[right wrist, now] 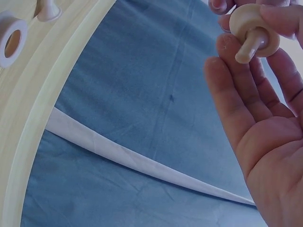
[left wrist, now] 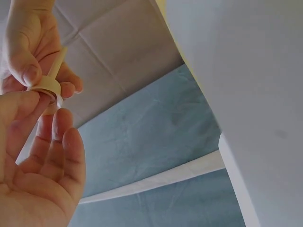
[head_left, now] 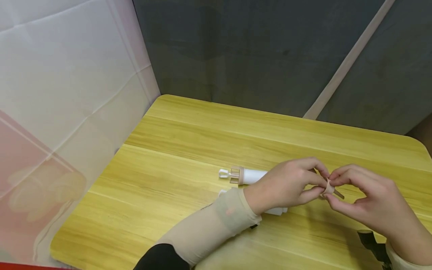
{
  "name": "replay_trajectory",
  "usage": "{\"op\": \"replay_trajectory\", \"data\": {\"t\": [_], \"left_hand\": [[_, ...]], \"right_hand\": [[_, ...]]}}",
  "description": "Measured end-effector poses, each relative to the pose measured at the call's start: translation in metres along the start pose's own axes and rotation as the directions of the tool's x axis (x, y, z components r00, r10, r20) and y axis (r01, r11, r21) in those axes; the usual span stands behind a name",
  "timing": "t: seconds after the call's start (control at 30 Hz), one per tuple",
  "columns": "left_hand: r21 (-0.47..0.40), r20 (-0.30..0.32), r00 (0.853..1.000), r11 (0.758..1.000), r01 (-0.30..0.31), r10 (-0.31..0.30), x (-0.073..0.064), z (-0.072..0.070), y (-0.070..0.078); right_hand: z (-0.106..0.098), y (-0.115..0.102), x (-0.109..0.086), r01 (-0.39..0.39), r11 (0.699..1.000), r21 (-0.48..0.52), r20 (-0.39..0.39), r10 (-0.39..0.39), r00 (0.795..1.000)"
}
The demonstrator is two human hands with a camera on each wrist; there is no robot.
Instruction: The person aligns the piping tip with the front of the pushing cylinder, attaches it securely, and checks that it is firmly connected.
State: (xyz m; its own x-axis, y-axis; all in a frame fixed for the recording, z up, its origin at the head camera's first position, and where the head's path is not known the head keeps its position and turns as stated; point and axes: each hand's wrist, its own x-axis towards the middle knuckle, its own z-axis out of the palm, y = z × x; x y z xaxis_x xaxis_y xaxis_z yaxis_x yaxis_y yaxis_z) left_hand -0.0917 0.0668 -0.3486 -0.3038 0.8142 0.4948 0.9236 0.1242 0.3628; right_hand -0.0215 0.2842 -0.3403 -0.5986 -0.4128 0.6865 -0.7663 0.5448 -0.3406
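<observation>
"Two hands are showing, left hand (head_left: 291,183) and right hand (head_left: 378,197). What are they holding?"

"Same part. Both are pinching one beige collar piece (head_left: 330,188) between thumb and fingers, hands almost meeting."

"Where is it sitting?"

"They're holding it up over the right half of the wood-grain counter (head_left: 168,150)."

"Shape, quick?"

"Round collar, and a thin rod (head_left: 339,194) is sticking out of its middle, pointing toward the right hand's side."

"What's lying nearby?"

"A white cylinder (head_left: 254,176) is lying just beyond the left wrist, and its slotted beige end and white loop tip (head_left: 223,173) are facing left. Another white part (head_left: 276,211) is peeking out from under the left forearm; mostly hidden, so I'm not naming it further."

"Right wrist view?"

"A pale ring (right wrist: 10,23) and a pale flared piece (right wrist: 49,10) are lying near the counter's edge, close but apart. Can't tell whether they're showing in the head view too."

"Surroundings?"

"Dark cloth (head_left: 253,56) is hanging behind the counter, with a pale strip (head_left: 351,62) slanting across it. Light printed cloth (head_left: 67,56) is hanging at the left. A beige sleeve (head_left: 202,232) is covering the left forearm, and something dark (head_left: 371,242) is showing just beside the right wrist."
</observation>
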Motion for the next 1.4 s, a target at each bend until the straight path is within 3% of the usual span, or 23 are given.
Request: {"op": "replay_trajectory", "data": {"t": [0.2,0.67,0.83,1.0,1.17,1.4], "left_hand": [[-0.055,-0.003,1.0,0.998,-0.016,0.016,0.0,-0.003,-0.002],[-0.096,0.064,0.998,0.995,-0.018,0.024,0.0,-0.007,-0.006],[-0.112,0.101,0.995,0.994,-0.015,0.027,-0.002,-0.017,-0.011],[-0.047,0.162,0.987,0.999,0.014,-0.006,-0.02,-0.032,-0.018],[0.008,0.238,0.97,0.999,0.052,-0.053,-0.045,-0.047,-0.021],[0.063,0.228,0.96,0.987,0.149,-0.159,-0.083,-0.075,-0.027]], "right_hand": [[0.001,-0.002,0.004,0.02,0.999,0.029,-0.02,-0.019,1.0],[-0.002,-0.006,0.003,0.0,1.0,-0.013,-0.028,-0.001,1.0],[-0.003,-0.006,0.003,-0.012,1.0,-0.029,-0.029,0.011,1.0],[0.003,-0.005,0.004,-0.007,1.0,-0.006,-0.027,0.007,1.0],[0.007,-0.004,0.004,-0.024,1.0,-0.012,0.004,0.024,1.0],[0.013,-0.001,0.005,-0.012,1.0,-0.019,0.019,0.013,1.0]]}}
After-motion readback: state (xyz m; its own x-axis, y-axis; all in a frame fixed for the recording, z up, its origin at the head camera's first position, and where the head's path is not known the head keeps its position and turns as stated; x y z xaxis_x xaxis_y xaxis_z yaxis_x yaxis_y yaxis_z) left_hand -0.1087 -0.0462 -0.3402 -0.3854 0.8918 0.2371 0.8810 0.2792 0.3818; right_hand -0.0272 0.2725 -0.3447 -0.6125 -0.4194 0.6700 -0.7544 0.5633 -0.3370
